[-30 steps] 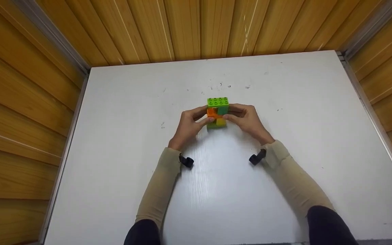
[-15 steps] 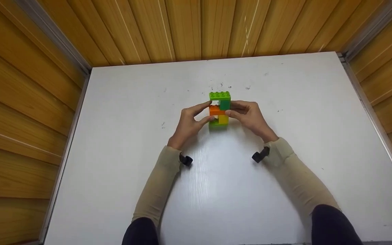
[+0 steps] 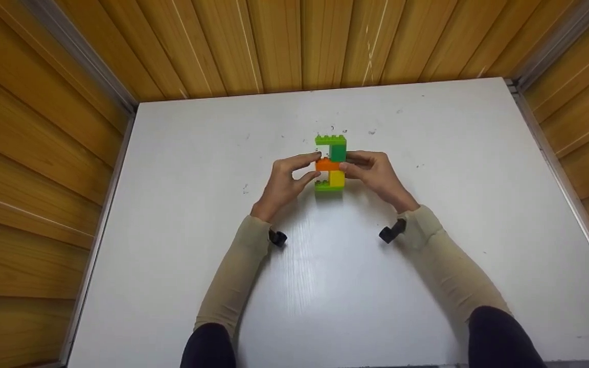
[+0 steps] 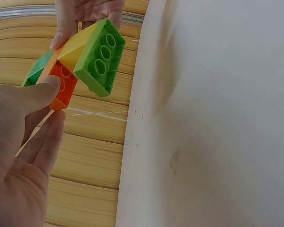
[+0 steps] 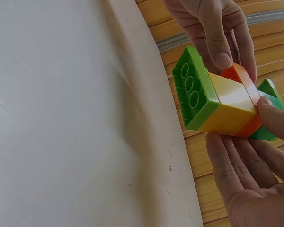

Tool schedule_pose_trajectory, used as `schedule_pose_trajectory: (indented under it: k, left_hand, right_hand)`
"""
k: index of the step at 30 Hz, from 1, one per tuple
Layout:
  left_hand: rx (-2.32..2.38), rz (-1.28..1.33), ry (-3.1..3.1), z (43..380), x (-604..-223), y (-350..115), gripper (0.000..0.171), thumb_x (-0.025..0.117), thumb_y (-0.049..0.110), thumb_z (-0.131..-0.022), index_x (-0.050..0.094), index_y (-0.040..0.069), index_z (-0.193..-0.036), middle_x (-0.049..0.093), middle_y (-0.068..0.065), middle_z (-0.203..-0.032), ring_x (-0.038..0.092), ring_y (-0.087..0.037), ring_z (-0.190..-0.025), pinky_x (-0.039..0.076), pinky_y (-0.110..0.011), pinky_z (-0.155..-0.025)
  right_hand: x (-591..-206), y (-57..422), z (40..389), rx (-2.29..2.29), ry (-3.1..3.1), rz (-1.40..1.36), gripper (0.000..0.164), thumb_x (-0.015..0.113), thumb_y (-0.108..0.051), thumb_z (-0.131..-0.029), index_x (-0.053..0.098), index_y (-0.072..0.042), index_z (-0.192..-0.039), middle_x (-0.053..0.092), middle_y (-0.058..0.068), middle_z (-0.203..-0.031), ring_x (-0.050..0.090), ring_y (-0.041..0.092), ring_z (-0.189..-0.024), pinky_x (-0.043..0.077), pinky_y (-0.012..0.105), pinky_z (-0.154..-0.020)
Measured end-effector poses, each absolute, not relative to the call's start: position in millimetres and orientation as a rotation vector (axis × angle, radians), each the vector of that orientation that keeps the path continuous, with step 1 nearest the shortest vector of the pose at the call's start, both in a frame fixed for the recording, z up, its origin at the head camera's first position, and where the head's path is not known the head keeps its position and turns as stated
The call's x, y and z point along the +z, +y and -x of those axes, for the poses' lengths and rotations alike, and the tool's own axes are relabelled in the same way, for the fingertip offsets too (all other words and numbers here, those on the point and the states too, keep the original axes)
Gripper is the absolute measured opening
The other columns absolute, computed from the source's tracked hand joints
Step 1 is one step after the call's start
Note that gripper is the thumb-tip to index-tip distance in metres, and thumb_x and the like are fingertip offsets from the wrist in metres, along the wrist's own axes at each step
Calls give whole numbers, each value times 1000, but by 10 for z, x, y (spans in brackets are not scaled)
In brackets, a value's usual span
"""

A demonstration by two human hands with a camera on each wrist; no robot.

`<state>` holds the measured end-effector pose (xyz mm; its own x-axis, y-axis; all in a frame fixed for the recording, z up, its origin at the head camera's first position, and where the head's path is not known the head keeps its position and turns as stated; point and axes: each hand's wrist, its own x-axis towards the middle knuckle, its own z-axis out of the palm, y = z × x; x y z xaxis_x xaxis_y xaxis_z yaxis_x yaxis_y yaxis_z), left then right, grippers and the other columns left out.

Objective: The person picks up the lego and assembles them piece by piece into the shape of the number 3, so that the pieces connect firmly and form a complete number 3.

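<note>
A stack of toy building bricks is held up between both hands in the head view. From the top it has a light green studded plate (image 3: 331, 139), a dark green brick (image 3: 338, 153), an orange brick (image 3: 327, 164), a yellow brick (image 3: 336, 178) and another light green plate (image 3: 329, 187). My left hand (image 3: 285, 183) pinches the orange brick's left end between thumb and fingertips. On the other side my right hand (image 3: 375, 176) grips the stack, thumb on the orange brick (image 5: 250, 126) and fingers behind. The lower plate's hollow underside shows in both wrist views.
Beneath the hands lies a white table (image 3: 294, 286) with small dark marks. Wood-patterned panels (image 3: 274, 46) stand along its back and both sides. A black wrist camera (image 3: 277, 238) sits on the left sleeve, another (image 3: 389, 233) on the right.
The stack has risen slightly and tilted, so its front faces me more and the top studs show less. My left thumb has shifted up to the orange brick's lower edge.
</note>
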<state>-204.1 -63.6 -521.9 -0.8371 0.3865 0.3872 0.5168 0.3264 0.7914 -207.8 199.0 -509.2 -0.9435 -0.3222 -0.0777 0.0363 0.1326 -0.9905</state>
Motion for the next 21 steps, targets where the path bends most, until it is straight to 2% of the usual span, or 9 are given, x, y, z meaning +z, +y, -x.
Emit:
schedule_pose_trajectory:
  k: [5,13,21]
  left_hand:
    - [-1507,853,-2450,2044,-5210,-631,40,78,11,-98,73,9,-137,74,-6,-137,70,-19,-128,56,-29,-109]
    - [-1552,817,-2472,2052,-5186,-644,36,77,11,-98,74,8,-135,75,-9,-133,71,-21,-124,57,-28,-106]
    - [-1650,803,-2477,2096,-5199,-618,35,75,13,-100,73,5,-134,74,-9,-134,70,-21,-126,59,-29,-102]
  right_hand:
    - [-5072,1989,2071,-1876,2116,250,53,78,-31,-100,66,-4,-144,71,18,-139,76,21,-114,60,49,-102]
    - [-5094,2000,2075,-1900,2132,280,55,77,-27,-101,61,-6,-149,64,20,-147,76,22,-114,62,43,-98]
    - [-5103,2008,2082,-1898,2140,266,55,77,-24,-101,61,-7,-150,56,16,-156,76,21,-115,63,30,-95]
